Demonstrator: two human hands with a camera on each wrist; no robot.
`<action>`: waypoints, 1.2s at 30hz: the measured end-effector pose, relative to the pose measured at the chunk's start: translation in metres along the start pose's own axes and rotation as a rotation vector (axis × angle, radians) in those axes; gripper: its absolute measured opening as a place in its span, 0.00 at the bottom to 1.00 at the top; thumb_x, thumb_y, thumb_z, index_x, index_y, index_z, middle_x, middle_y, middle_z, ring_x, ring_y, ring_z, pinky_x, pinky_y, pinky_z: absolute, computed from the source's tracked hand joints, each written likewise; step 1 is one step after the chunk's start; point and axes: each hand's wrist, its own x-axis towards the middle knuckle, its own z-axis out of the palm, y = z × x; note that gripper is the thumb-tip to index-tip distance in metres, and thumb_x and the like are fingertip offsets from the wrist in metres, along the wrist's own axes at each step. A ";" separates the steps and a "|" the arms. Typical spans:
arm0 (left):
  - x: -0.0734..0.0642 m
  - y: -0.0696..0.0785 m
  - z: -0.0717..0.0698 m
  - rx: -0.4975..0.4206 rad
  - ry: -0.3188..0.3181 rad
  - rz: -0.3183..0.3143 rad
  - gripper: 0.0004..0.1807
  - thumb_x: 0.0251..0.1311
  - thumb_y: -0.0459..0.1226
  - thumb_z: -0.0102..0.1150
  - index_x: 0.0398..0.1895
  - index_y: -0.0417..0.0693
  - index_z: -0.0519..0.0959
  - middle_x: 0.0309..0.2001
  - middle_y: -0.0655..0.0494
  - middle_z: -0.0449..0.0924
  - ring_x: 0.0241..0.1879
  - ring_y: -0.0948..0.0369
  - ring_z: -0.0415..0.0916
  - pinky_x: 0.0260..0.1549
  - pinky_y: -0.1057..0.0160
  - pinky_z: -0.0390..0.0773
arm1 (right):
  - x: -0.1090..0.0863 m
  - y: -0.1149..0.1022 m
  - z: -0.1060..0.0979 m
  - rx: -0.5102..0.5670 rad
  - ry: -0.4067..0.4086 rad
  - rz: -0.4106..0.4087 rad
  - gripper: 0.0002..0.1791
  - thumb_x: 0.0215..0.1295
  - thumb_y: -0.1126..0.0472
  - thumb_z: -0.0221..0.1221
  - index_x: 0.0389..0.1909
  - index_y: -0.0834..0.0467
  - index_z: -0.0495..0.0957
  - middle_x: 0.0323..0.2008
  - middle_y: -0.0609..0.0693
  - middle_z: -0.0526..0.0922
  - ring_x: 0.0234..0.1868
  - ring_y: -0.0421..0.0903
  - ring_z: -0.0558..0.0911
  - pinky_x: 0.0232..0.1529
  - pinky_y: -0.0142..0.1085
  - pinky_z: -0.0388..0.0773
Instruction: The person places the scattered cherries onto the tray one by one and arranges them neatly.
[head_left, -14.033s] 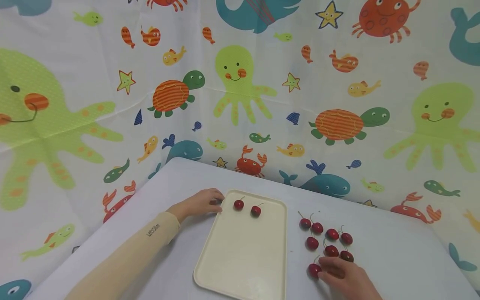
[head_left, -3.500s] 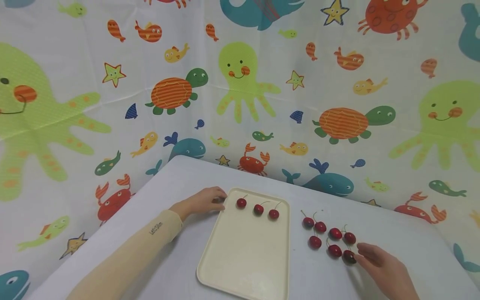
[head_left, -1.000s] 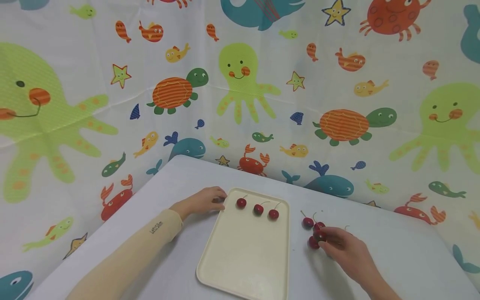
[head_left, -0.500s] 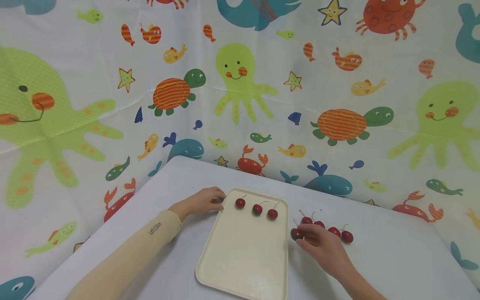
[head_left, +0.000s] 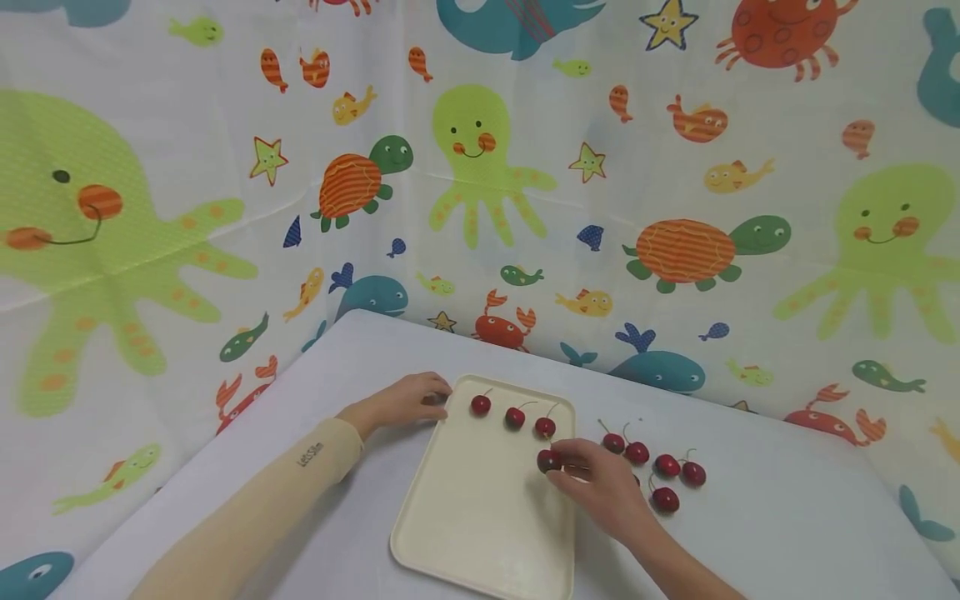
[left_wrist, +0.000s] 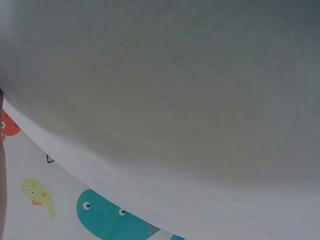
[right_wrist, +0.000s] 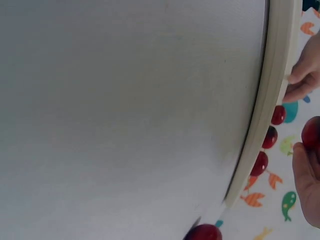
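My left hand point(head_left: 408, 402) rests at the left edge of a cream rectangular tray point(head_left: 480, 517), its fingertips and thumb right at the rim. Along the tray's far end lie three dark red cherries, a left one point(head_left: 481, 405), a middle one point(head_left: 514, 418) and a right one point(head_left: 545, 427), with thin stems. Between thumb and fingers my right hand point(head_left: 603, 487) pinches another cherry point(head_left: 549, 462), stem up, over the tray's right side just nearer than that row. The right wrist view shows this held cherry point(right_wrist: 312, 132) at its right edge.
Right of the tray, several cherries lie on the white table point(head_left: 787, 517), among them a near one point(head_left: 664, 500); my right hand partly hides one. A white curtain point(head_left: 525, 125) printed with sea animals stands behind. The left wrist view shows mostly pale blurred fabric.
My right hand took a cherry from the near right of the loose group and carried it left over the tray. A third cherry joined the row earlier. My left hand stayed at the rim.
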 end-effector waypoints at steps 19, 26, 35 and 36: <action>0.001 0.002 0.000 0.001 -0.009 -0.025 0.23 0.53 0.44 0.63 0.53 0.50 0.76 0.53 0.57 0.74 0.54 0.59 0.71 0.56 0.58 0.73 | 0.018 -0.020 0.030 -0.022 -0.074 -0.157 0.17 0.51 0.55 0.66 0.43 0.53 0.79 0.38 0.45 0.83 0.41 0.43 0.83 0.43 0.34 0.82; 0.002 0.001 0.000 -0.009 -0.004 -0.012 0.23 0.53 0.44 0.63 0.53 0.49 0.76 0.54 0.56 0.74 0.54 0.59 0.70 0.57 0.57 0.73 | 0.024 -0.027 0.038 -0.039 -0.088 -0.177 0.16 0.52 0.55 0.66 0.43 0.53 0.79 0.38 0.45 0.83 0.40 0.44 0.82 0.42 0.34 0.82; 0.002 0.001 0.001 -0.001 0.004 -0.008 0.22 0.53 0.44 0.63 0.52 0.50 0.76 0.52 0.57 0.74 0.53 0.60 0.71 0.56 0.58 0.74 | 0.034 -0.033 0.050 -0.070 -0.084 -0.224 0.16 0.52 0.56 0.66 0.42 0.56 0.79 0.35 0.46 0.83 0.37 0.43 0.82 0.41 0.34 0.82; 0.001 0.001 0.001 0.002 0.004 -0.002 0.22 0.53 0.43 0.63 0.52 0.49 0.76 0.53 0.57 0.74 0.53 0.60 0.71 0.55 0.58 0.74 | 0.035 -0.034 0.052 -0.071 -0.089 -0.224 0.16 0.53 0.56 0.66 0.42 0.56 0.79 0.35 0.46 0.83 0.37 0.43 0.82 0.41 0.34 0.82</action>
